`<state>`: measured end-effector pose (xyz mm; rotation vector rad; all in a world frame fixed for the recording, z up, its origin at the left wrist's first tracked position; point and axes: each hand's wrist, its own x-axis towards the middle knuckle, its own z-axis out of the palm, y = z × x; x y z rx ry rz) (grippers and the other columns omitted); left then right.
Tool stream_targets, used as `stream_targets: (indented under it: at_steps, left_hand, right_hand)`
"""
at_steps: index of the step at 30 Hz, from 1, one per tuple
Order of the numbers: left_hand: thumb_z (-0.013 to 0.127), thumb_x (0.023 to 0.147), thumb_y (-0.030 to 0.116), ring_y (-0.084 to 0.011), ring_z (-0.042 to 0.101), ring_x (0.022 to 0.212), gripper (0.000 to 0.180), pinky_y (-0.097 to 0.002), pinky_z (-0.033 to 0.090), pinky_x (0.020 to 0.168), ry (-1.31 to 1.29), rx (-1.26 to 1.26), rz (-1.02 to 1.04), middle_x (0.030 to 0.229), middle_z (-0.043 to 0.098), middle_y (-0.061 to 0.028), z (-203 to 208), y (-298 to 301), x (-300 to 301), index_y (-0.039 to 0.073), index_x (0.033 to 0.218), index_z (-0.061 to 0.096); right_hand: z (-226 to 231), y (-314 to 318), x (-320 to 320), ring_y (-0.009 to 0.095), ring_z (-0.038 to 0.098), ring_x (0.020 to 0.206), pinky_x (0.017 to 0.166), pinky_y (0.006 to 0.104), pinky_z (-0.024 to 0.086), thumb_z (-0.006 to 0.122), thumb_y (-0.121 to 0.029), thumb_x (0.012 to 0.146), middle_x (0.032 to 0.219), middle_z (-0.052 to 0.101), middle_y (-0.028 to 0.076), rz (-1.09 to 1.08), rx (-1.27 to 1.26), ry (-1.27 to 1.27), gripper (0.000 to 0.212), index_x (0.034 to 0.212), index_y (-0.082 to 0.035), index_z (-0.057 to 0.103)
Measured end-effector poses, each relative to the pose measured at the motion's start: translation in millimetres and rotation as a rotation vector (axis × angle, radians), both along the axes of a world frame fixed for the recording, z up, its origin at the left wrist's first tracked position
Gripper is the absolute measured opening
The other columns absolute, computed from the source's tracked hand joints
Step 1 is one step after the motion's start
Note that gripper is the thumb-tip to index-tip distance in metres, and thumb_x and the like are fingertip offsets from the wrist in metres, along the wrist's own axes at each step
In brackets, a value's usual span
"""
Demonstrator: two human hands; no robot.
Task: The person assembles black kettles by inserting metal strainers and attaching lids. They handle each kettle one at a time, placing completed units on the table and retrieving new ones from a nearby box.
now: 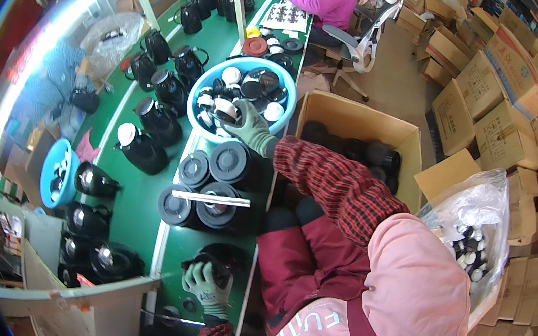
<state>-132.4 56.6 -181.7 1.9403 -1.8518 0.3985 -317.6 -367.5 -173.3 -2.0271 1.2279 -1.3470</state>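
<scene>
My right hand (251, 130), in a grey-green work glove, reaches to the near edge of a light-blue basin (191, 117). Its fingers and thumb close round a white-and-black lid (225, 109); more black and white lids (252, 89) fill the basin. Nearer to me, my left hand (207, 287), gloved too, grips the side of a dark jug (223, 257) on the green bench (188, 242). Part of that jug is hidden by the hand. Between my hands stand several black cylinders (229, 161) with ribbed round tops and a white strip (210, 198) across them.
Black jugs (158, 121) stand along the bench's left side, by a smaller blue basin (49, 173). To my right are an open carton (415, 143) of dark round parts and a plastic-lined box (480, 216) of lids. A person in purple (335, 0) sits farther along.
</scene>
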Motion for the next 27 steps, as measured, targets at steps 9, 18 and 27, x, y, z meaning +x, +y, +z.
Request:
stream_targets:
  at_steps: [9, 18, 27]
  left_hand:
    - [0.087, 0.072, 0.031, -0.0279, 0.056, 0.13, 0.067, -0.0568, 0.031, 0.117, 0.111, 0.147, -0.014, 0.13, 0.065, -0.0063, 12.8, 16.1, -8.9, 0.011, 0.132, 0.064]
    - [0.086, 0.077, 0.033, -0.0322, 0.05, 0.133, 0.08, -0.0514, 0.034, 0.114, 0.426, -0.03, 0.085, 0.138, 0.055, -0.0123, 70.2, 34.8, -26.3, 0.011, 0.146, 0.052]
    - [0.095, 0.056, 0.018, -0.0357, 0.052, 0.13, 0.109, -0.0447, 0.048, 0.106, 0.465, 0.404, -0.098, 0.143, 0.05, -0.0145, 112.7, 63.3, -46.7, 0.017, 0.154, 0.047]
  right_hand:
    - [47.6, 218.1, -109.5, 0.018, 0.063, 0.106, 0.094, 0.0326, 0.052, 0.065, -0.018, 0.101, 0.122, 0.064, 0.009, 0.346, 0.31, -0.566, 0.038, 0.135, -0.002, 0.058]
    - [43.5, 326.7, -92.9, 0.017, 0.067, 0.082, 0.065, 0.0298, 0.058, 0.066, -0.007, 0.098, 0.109, 0.063, 0.009, 0.401, 1.102, -0.697, 0.036, 0.131, -0.003, 0.051]
    - [52.4, 367.8, -33.8, 0.011, 0.062, 0.065, 0.057, 0.0275, 0.05, 0.081, -0.037, 0.09, 0.079, 0.065, 0.006, 0.701, 1.191, -0.081, 0.043, 0.107, -0.004, 0.058]
